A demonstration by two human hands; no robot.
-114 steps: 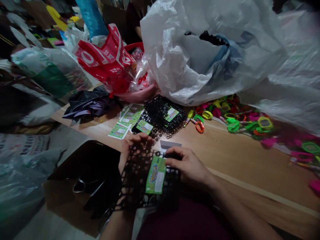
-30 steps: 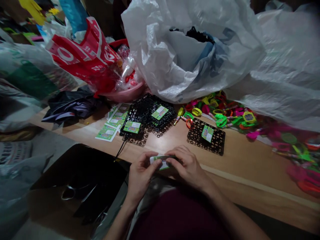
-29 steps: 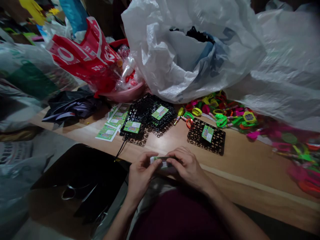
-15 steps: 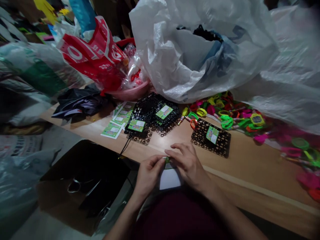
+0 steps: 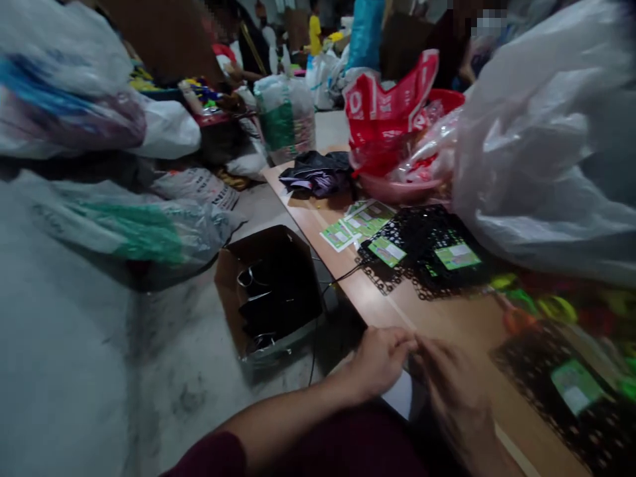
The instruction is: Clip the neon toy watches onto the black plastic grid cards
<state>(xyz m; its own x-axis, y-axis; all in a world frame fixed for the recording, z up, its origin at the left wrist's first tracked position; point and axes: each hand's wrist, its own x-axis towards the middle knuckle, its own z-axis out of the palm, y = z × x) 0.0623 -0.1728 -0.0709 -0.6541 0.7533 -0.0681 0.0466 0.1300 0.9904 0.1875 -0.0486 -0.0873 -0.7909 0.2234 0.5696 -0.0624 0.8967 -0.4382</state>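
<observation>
Head view: the left hand (image 5: 380, 363) is curled closed at the top edge of a white card (image 5: 399, 394), its grip unclear. The blurred right hand (image 5: 450, 391) lies just beside the card, its state impossible to tell. To the right of that hand, a black mesh grid (image 5: 539, 397) holding a green card (image 5: 576, 386) lies on the wooden table (image 5: 462, 318). A cardboard box (image 5: 268, 291) sits left of the left hand.

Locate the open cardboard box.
In the head view, the open cardboard box sits on the floor left of the wooden table, beyond the person's left hand.
</observation>
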